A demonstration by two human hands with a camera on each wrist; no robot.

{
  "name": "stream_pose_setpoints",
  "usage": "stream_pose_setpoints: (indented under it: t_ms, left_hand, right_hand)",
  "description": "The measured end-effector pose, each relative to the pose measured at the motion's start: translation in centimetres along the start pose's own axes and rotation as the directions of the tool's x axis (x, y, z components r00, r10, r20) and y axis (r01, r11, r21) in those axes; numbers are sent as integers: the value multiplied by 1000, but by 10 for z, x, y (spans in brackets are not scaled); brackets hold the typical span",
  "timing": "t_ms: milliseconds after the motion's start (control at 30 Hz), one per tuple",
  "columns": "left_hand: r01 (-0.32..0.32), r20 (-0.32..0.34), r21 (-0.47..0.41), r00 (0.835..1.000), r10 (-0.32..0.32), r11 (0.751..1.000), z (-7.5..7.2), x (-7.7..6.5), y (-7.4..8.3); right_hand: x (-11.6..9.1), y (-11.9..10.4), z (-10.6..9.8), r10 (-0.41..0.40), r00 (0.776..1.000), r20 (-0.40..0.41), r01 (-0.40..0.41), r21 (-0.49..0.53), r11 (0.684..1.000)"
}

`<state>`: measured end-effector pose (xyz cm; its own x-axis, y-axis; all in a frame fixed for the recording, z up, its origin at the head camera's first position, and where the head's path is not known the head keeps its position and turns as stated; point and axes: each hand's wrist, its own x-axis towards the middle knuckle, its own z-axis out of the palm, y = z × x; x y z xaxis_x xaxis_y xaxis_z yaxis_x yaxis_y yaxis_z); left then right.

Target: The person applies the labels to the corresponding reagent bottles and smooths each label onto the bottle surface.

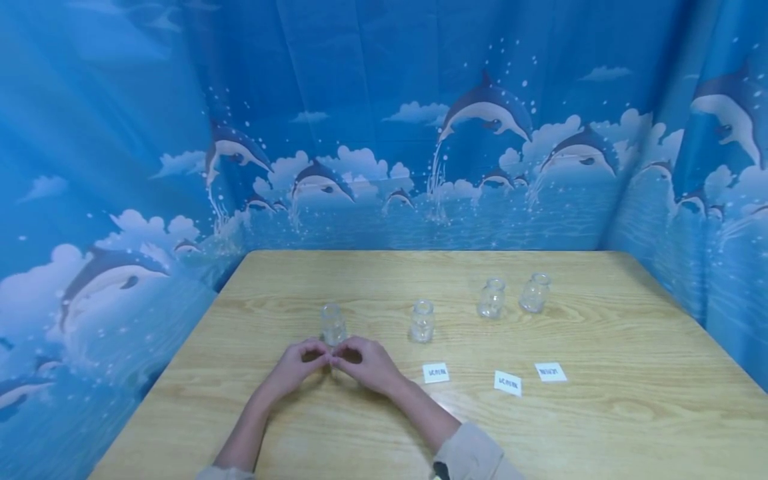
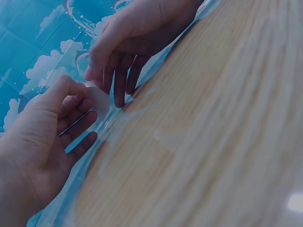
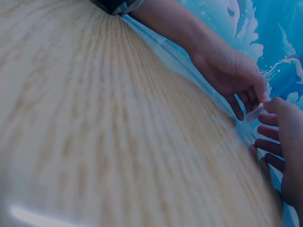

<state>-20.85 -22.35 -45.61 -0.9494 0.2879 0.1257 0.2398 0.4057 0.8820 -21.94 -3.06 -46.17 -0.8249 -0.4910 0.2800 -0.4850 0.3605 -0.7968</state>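
Observation:
Between the fingertips of both hands is a small white paper label (image 2: 100,99), with dark markings visible in the right wrist view. My left hand (image 1: 294,365) pinches it with thumb and forefinger, the other fingers loosely bent. From the other side, my right hand (image 1: 367,365) pinches the label at its upper edge. Fingertips of the two hands meet just in front of a small clear glass jar (image 1: 333,323), which stands upright on the table. In the head view the fingers mostly hide the label.
Further right on the wooden table (image 1: 288,280) stand more clear jars, one (image 1: 423,323) near the middle and a pair (image 1: 492,299) farther back. Three white labels with dark writing, one of them tilted (image 1: 507,383), lie right of my hands. A blue dolphin curtain (image 1: 372,133) surrounds the table.

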Motion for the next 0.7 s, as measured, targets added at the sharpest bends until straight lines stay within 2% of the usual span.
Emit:
stream_pose_setpoints:
  t_ms: [167,267,500,700]
  left_hand:
    - [6,4,-2,1000,-6,1000,0,-5,17]
    - [8,3,21,1000,-8,1000,-1,-5,21]
    - [16,-39,33,999,-15,999,1,1,-2]
    - [90,-73,9,993,-89,996,1,0,2]
  right_hand:
    - [0,0,0,-23,1000,-5,23,20,1000]
    - [0,-2,-1,-31,999,-18,32,52,998]
    - [2,1,1,-56,997,-43,61,108,992]
    - [2,1,1,-59,997,-45,64,114,991]
